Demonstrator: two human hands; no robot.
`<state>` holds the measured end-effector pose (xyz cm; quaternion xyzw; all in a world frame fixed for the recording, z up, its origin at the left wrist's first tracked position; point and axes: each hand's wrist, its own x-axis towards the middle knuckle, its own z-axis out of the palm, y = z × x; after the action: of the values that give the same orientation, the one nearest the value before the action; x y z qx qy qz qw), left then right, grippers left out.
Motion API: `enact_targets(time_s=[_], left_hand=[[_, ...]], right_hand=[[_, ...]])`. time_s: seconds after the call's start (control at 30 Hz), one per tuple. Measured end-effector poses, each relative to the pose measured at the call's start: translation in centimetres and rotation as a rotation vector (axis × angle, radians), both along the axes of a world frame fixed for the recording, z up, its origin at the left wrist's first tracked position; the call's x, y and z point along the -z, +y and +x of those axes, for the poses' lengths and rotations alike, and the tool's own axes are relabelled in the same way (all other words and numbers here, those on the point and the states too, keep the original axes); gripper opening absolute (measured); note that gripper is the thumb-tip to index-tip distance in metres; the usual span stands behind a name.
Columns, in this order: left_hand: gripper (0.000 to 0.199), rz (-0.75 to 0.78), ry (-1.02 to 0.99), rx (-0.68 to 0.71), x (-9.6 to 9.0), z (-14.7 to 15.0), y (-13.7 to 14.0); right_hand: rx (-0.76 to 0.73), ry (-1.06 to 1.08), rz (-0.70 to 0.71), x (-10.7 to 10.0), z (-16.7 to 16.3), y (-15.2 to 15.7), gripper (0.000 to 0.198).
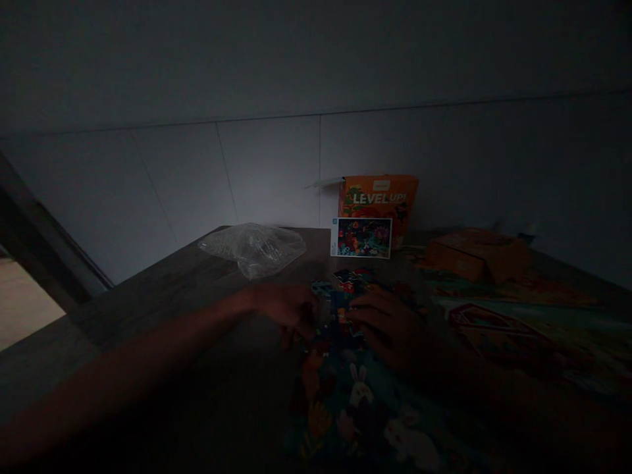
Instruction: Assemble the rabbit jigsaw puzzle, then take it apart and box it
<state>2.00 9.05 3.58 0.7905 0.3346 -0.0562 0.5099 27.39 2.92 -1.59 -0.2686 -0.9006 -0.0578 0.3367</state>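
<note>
Press the puzzle (pixel 363 392) flat and lightly; dimness hides its seams. It lies at the table's (pixel 148 309) near middle. Your left hand (pixel 291 309) curls at its left side, grip indeterminable; your right hand (pixel 388 322) spreads open over it, blocking view. A plastic bag (pixel 259 247), card (pixel 363 238) and box (pixel 378 187) occupy the far edge.

The one head-worn camera looks forward and down over the table (pixel 172 283), facing the wall (pixel 276 171) at 12 o'clock. It sits near, with the left hand (pixel 289 309) and right hand (pixel 390 322) reaching in from 8 and 4 o'clock.
</note>
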Motion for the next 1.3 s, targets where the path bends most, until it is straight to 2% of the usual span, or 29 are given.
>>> enact_targets(time_s=[0.17, 0.37, 0.53, 0.7, 0.77, 0.93, 1.13, 1.3], left_hand=[[0.017, 0.03, 0.056, -0.02, 0.2, 0.1, -0.1], [0.01, 0.089, 0.114, -0.032, -0.1, 0.2, -0.7], [0.014, 0.244, 0.116, 0.018, -0.3, 0.3, -1.1], [0.017, 0.472, 0.054, 0.037, 0.0, 0.3, -1.1], [0.017, 0.509, 0.055, 0.036, -0.1, 0.3, -1.1], [0.012, 0.447, 0.078, 0.081, -1.2, 0.4, -1.2], [0.012, 0.416, 0.028, 0.122, -2.8, 0.5, -1.8], [0.007, 0.44, -0.052, 0.089, -3.5, 0.5, -2.5]], right_hand=[[0.0, -0.009, -0.025, 0.4, 0.1, 0.2, 0.032], [-0.013, 0.022, 0.013, 0.1, -0.1, 0.2, 0.029], [-0.008, 0.026, 0.013, 0.0, -0.2, 0.1, 0.029], [-0.006, -0.014, -0.006, 0.1, 0.0, 0.1, 0.03], [-0.018, -0.014, 0.003, 0.2, 0.1, 0.2, 0.029], [-0.028, 0.007, -0.011, 0.4, 0.1, 0.3, 0.029], [-0.114, -0.02, -0.105, 0.2, 0.1, 0.1, 0.023], [-0.103, -0.058, -0.14, -0.1, -0.1, 0.0, 0.022]])
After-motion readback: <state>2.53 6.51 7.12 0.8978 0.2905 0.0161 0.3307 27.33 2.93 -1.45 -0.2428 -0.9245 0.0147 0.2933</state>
